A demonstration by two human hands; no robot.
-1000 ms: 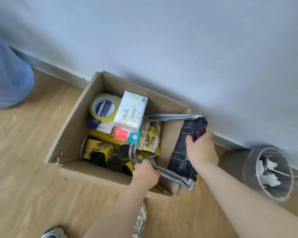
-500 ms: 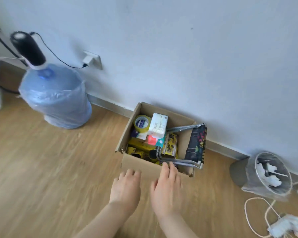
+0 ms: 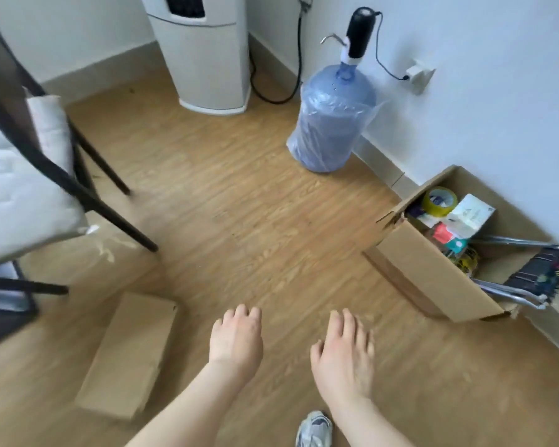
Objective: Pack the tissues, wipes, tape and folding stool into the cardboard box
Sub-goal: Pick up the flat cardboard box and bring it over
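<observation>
My left hand [image 3: 236,337] and right hand [image 3: 344,353] hang empty, fingers loose; I'd seat the folding stool [image 3: 536,272] deeper inside the cardboard box [image 3: 433,272].

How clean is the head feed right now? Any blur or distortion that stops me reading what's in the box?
Head view: motion blur smears the floor grain, the left hand and the right hand; wide-angle bending tilts the walls and the water jug; soft even daylight, no glare. In the cardboard box the tape, tissue pack and folding stool are recognisable, labels unreadable.
</observation>
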